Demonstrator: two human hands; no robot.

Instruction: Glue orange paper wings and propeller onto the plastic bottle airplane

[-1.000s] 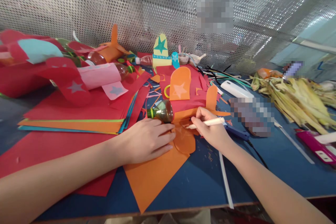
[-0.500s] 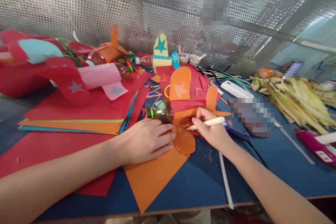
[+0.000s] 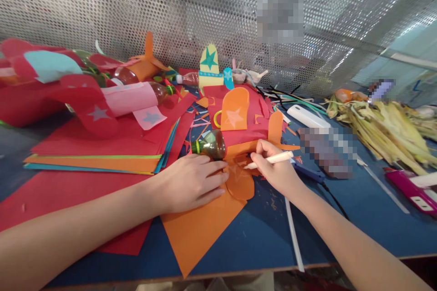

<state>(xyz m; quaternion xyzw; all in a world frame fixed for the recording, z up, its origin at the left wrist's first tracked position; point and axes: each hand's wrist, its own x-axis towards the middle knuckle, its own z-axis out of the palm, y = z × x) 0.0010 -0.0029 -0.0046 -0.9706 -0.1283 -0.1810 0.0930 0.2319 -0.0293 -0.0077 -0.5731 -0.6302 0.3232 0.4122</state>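
Your right hand (image 3: 278,172) pinches the pen (image 3: 282,157) over the orange wing (image 3: 241,187), on the near side of the bottle (image 3: 214,143). Your left hand (image 3: 194,182) lies flat, left. If the bottle rolls, the pen could slip.

Facing me, a perforated metal screen (image 3: 136,4) rises behind the blue table (image 3: 235,252). On my left lies a stack of coloured paper (image 3: 64,144), red on top, with green, orange and blue edges beneath. Behind it, a bottle wrapped in pink paper (image 3: 131,99) lies on its side. Farther back, a yellow paper shape (image 3: 209,50) bearing a green star stands upright. Over on my right are pale yellow husks (image 3: 385,132), heaped beyond a magenta object (image 3: 398,184).
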